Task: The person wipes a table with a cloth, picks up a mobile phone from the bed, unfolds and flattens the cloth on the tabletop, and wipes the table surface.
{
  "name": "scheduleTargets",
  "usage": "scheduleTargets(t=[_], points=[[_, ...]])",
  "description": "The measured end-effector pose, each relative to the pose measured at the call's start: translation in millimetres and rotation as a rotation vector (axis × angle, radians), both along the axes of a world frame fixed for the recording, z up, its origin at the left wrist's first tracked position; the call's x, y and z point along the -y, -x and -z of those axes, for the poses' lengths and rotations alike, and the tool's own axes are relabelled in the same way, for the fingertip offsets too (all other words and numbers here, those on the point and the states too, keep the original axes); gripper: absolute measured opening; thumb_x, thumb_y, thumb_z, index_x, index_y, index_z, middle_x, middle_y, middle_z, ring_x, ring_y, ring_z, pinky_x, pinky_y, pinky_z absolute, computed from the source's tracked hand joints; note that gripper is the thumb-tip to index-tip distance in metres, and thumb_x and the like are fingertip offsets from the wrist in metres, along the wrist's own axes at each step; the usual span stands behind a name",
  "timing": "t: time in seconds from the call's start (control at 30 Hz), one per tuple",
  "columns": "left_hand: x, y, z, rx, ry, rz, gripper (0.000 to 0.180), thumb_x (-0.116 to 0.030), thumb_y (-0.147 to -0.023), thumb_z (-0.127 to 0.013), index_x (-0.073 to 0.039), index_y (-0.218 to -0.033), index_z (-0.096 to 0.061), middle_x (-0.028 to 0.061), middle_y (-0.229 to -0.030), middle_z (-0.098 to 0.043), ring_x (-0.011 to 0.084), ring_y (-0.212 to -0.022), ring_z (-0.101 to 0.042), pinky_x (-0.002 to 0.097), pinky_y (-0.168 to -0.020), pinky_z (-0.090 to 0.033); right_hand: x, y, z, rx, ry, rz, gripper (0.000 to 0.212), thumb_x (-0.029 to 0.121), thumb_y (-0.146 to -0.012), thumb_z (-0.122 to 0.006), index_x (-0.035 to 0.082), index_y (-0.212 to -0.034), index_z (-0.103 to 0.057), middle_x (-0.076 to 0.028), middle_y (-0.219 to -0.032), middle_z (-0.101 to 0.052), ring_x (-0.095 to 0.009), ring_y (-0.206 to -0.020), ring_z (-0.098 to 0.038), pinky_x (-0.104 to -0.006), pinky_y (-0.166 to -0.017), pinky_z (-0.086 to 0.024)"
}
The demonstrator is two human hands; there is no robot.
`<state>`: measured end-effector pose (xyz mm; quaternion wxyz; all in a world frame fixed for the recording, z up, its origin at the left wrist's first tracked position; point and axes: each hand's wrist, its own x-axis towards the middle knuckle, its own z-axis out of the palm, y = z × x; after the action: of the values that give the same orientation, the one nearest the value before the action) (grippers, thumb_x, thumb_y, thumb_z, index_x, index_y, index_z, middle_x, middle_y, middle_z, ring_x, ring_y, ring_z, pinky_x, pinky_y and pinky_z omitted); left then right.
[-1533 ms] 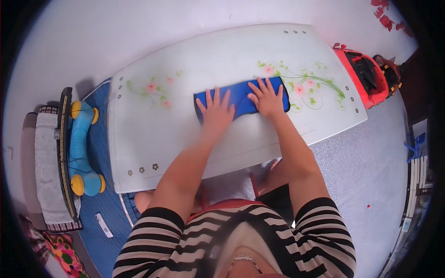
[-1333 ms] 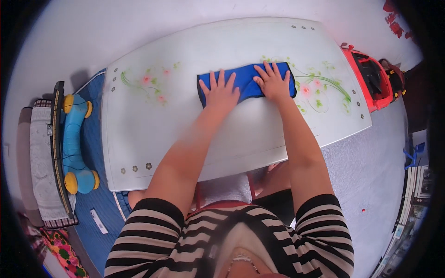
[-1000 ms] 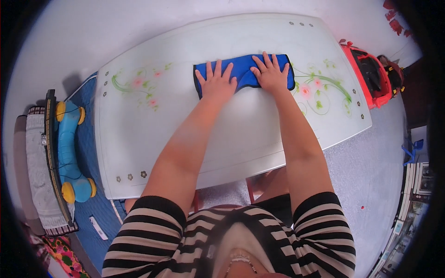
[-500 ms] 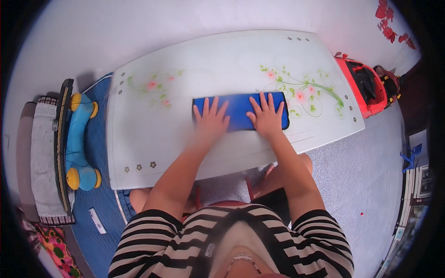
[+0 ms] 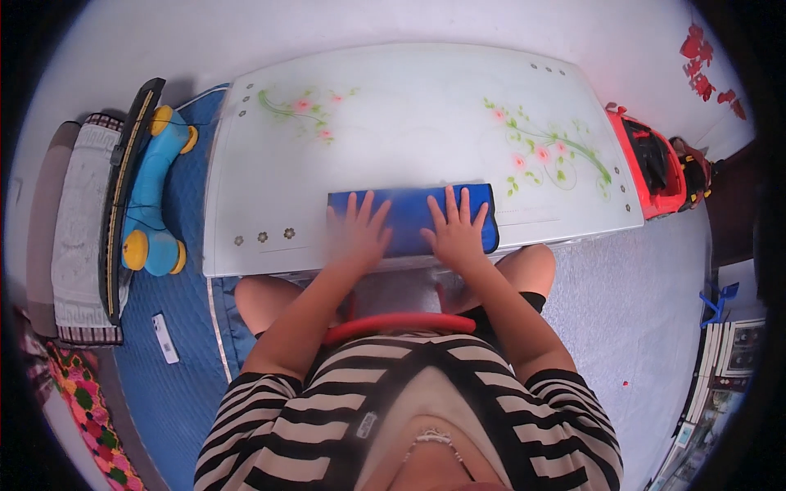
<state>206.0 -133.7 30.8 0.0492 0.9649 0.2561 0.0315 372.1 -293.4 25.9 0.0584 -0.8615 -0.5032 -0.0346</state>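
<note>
A flat blue rectangle with black edging (image 5: 409,214), which looks like a folded cloth or pouch, lies at the front edge of the white flower-printed table (image 5: 409,106). Both palms face down on it with the fingers spread. My left hand (image 5: 360,236) covers its left part, and a blurred patch veils that hand's outer side. Over its right part rests my right hand (image 5: 457,237), the fingers pointing away from me. Neither hand is closed round anything.
A red toy car (image 5: 659,176) stands off the table's right end. To the left are a blue and yellow toy (image 5: 147,188), a long dark keyboard-like bar (image 5: 123,204) and a white remote-like object (image 5: 165,338) on blue quilted fabric. My legs are under the front edge.
The blue rectangle has come toward me and slightly left, to the table's front edge, with both hands flat on it. My view has also shifted.
</note>
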Motion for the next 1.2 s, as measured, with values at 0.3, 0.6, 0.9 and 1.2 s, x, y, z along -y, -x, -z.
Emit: scheduleTargets(t=[0.3,0.6,0.9,1.2], points=[[-8,3,4,0.081,-0.023,-0.05,0.061,-0.044,-0.098,-0.056,-0.03,-0.155,-0.039,0.0076,-0.166,-0.025,0.037,-0.153,-0.021,0.076,-0.114,-0.009,-22,-1,-1,0.038,-0.043,-0.044,0.068,0.053,-0.097,-0.055,0.017,-0.153,-0.042,-0.021,-0.164,-0.024,-0.048,-0.151,-0.019,-0.0821,-0.106,-0.013],[-62,-34,10,0.153,-0.08,-0.095,0.058,-0.045,-0.099,-0.054,-0.03,-0.154,-0.041,0.0074,-0.165,-0.027,0.0359,-0.153,-0.021,0.0764,-0.113,-0.008,-89,-38,9,0.119,-0.137,-0.045,0.068,0.055,-0.094,-0.058,0.018,-0.15,-0.048,-0.017,-0.162,-0.033,-0.044,-0.149,-0.025,-0.0824,-0.106,-0.013],[-124,-79,-1,0.052,-0.039,-0.2,0.057,-0.047,-0.103,-0.046,-0.03,-0.156,-0.038,0.0054,-0.167,-0.024,0.0341,-0.154,-0.016,0.0762,-0.114,-0.008,-169,-79,4,0.046,0.014,-0.009,0.068,0.059,-0.101,-0.043,0.021,-0.157,-0.038,-0.015,-0.167,-0.023,-0.041,-0.153,-0.016,-0.081,-0.109,-0.008],[-203,-125,-9,-0.104,0.02,-0.295,0.059,-0.052,-0.104,-0.037,-0.034,-0.16,-0.027,0.0027,-0.17,-0.017,0.0311,-0.156,-0.012,0.0731,-0.117,-0.007,-245,-116,5,0.026,-0.02,-0.007,0.067,0.06,-0.102,-0.037,0.022,-0.158,-0.036,-0.015,-0.167,-0.023,-0.042,-0.153,-0.016,-0.0804,-0.109,-0.007]])
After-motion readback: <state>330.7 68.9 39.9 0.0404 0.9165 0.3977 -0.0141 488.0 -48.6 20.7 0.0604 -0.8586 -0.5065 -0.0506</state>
